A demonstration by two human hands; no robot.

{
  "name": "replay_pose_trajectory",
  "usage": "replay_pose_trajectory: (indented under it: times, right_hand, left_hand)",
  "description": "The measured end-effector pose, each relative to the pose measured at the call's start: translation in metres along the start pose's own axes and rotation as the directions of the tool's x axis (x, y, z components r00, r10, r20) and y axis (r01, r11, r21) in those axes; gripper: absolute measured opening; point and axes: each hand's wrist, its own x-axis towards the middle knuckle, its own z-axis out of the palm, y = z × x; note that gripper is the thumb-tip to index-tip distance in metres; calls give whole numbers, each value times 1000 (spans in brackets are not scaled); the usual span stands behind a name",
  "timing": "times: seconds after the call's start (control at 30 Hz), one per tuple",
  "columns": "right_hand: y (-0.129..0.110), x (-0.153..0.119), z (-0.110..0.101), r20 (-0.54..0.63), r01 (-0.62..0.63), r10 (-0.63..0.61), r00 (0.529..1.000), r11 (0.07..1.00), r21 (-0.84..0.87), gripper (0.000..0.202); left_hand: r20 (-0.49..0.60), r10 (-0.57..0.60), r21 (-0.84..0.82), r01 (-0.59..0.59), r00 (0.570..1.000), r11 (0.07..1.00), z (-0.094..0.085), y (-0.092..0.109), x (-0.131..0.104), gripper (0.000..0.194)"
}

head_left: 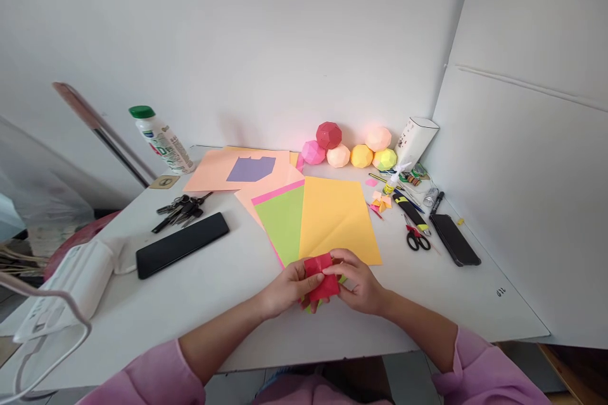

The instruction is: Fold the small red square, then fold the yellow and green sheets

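Pinching a red paper [322,275] between them, the two hands are close together above the near part of the table [228,310]. The paper lies between the hands: the left hand [292,285] is clamped on its left side, thumb across the front and fingers behind, and the right hand [358,285] grips its right side, thumb tip near the left thumb. No writing can be read on the red paper.

Just beyond the hands lie a yellow sheet [337,215] and a green sheet [280,218], with a peach sheet [209,171] farther left bearing a purple piece [251,169]. To the right are paper scraps [381,202], a glue bottle [389,187], a cutter [411,212], scissors [418,240] and a phone [455,240]. Near the table's right edge is a mark [501,292] that looks like "022", though its orientation is unclear.

Against the wall sit faceted balls [329,135], the red one resting above a pink and a peach one. At left are keys [183,209], a black slab [183,245] and a green-capped bottle [164,142]; its label is too small to read surely.
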Motion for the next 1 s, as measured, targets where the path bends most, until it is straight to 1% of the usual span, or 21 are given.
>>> replay_pose_trajectory:
  times: [0.07,0.17,0.27,0.37,0.43,0.5,0.6,0.7,0.83,1.0]
  right_hand:
    - [2,-1,2,-1,17,-17,1000,1000,11,24]
    - [3,-2,2,-21,-12,12,1000,1000,22,17]
    - [3,-2,0,-58,-83,85,995,996,28,10]
    - [3,0,-1,-100,-183,190,977,980,77,11]
    - [3,1,-1,-119,-214,228,967,970,114,9]
    - [3,1,0,-124,-193,211,970,971,138,9]
    - [3,-1,3,-99,-130,146,984,980,150,18]
    - [4,-4,6,-60,-88,98,993,986,145,23]
    - [7,-5,6,-36,-30,34,999,995,96,29]
    - [10,-6,8,-30,14,-12,999,997,82,30]
  left_hand:
    - [4,-2,-2,2,1000,1000,2,0,-1,43]
    - [-11,-4,-12,4,1000,1000,3,-1,-1,43]
    - [-33,-6,-19,5,999,1000,1,-2,0,43]
    - [-39,-8,-10,8,999,1000,0,-3,0,46]
    - [-24,-9,-29,8,1000,1000,0,-4,0,46]
    - [-8,-14,-82,13,1000,997,0,-6,0,44]
    - [6,-29,-158,29,1000,987,1,-9,0,47]
    - [10,-46,-190,47,999,981,1,-11,0,51]
    - [31,-81,-255,86,996,963,0,-14,0,57]
    - [41,-65,-279,74,997,957,2,-15,0,55]
